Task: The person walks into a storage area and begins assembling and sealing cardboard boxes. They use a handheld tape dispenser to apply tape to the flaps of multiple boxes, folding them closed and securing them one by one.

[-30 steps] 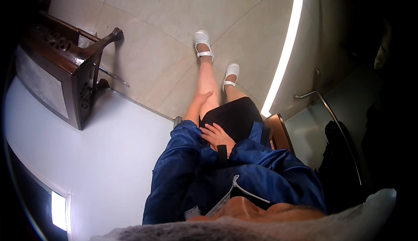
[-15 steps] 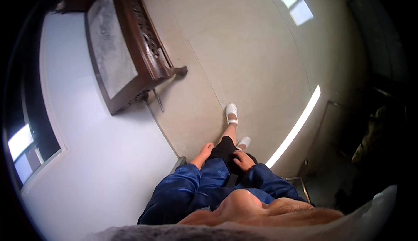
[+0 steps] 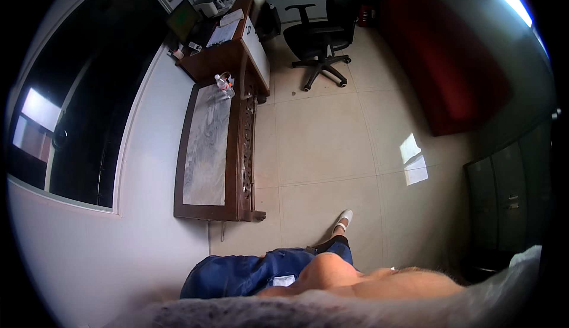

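Note:
Neither of my hands shows; the blue sleeve (image 3: 231, 274) of my left arm lies along the lower edge, and what is past its cuff is hidden. One white shoe (image 3: 343, 220) is on the floor ahead of me. Nearest on my left stands a low dark-wood table (image 3: 182, 191) with carved sides and a grey marble-patterned top. A clear plastic bottle (image 3: 223, 85) rests at its far end, apart from me.
Beyond the table is a wooden desk (image 3: 204, 60) with a monitor (image 3: 183, 19), papers (image 3: 224, 32) and a small printer (image 3: 208, 3). A black swivel chair (image 3: 323, 40) stands at the back. On the right are a long red seat (image 3: 441, 73) and grey cabinets (image 3: 504, 191).
My view has lifted and turned, so the desk, chair and red seat now show. Both hands, visible before near my black garment, have left the picture. I have stepped forward.

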The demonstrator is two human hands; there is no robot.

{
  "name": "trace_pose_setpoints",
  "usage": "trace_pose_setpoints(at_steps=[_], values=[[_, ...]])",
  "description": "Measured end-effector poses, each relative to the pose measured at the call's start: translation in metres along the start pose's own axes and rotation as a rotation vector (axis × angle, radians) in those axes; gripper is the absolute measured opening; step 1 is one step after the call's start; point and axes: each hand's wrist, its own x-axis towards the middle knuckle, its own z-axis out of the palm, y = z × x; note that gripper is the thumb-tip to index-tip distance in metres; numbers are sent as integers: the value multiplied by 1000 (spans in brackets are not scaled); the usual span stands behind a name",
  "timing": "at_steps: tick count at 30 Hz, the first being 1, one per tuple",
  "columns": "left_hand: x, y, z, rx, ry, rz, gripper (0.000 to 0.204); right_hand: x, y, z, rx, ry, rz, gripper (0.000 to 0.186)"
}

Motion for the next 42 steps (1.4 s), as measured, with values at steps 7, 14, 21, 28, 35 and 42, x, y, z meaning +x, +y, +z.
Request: trace_pose_setpoints(at_steps=[7, 14, 21, 28, 35, 42], values=[[69, 224, -2, -198, 74, 243, 19, 81, -317, -162, -34, 93, -451, 28], [124, 356, -52, -72, 161, 624, 20, 17, -786, -172, 253, 38, -1095, 26], [50, 680, -279, -641, 807, 878, 21, -44, -945, -122, -159, 10, -1216, 17], [-176, 892, -397, -177, 1792, 2179, 19, -18, -1047, -155, -185, -10, -1075, 21], [-172, 1020, -457, 151, 2299, 2588, 18, 20, -1214, -142, -425, -112, -1110, 21], [-107, 1127, -535, 334, 2328, 2353, 18, 30, -1412, -96, -572, -384, -1208, 24]])
